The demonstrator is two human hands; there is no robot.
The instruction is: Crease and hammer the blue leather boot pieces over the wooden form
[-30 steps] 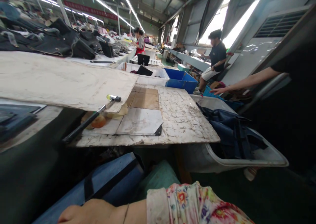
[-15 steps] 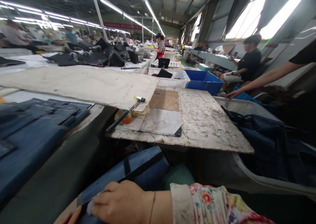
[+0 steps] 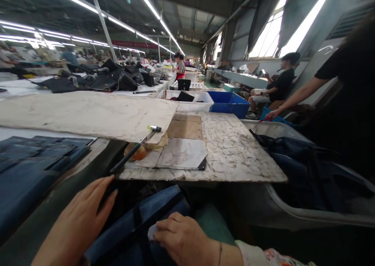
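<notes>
My left hand (image 3: 83, 213) is raised at the lower left, thumb apart from the straight fingers, with nothing seen in it. Its fingertips are close to the lower end of the dark handle of a hammer (image 3: 129, 156), which has a yellow and black head and lies on the worn board. At the bottom, my right hand (image 3: 187, 234) pinches a small white wad (image 3: 152, 231), perhaps cloth. That hand rests over a blue bag (image 3: 164, 201) with black straps, which lies tilted below the board's edge. The bag's lower end is partly hidden by my hands.
The worn white board (image 3: 234, 149) carries a grey-white sheet (image 3: 183, 152) and a round orange thing (image 3: 140, 153). Blue pieces (image 3: 26, 164) are stacked at left. A bin (image 3: 288, 215) of dark blue goods stands at right, where a co-worker's hand (image 3: 274, 114) reaches over its far edge.
My left hand has come up from the bottom edge toward the hammer's handle. My right hand has shifted rightward with the white wad. The view has turned slightly right.
</notes>
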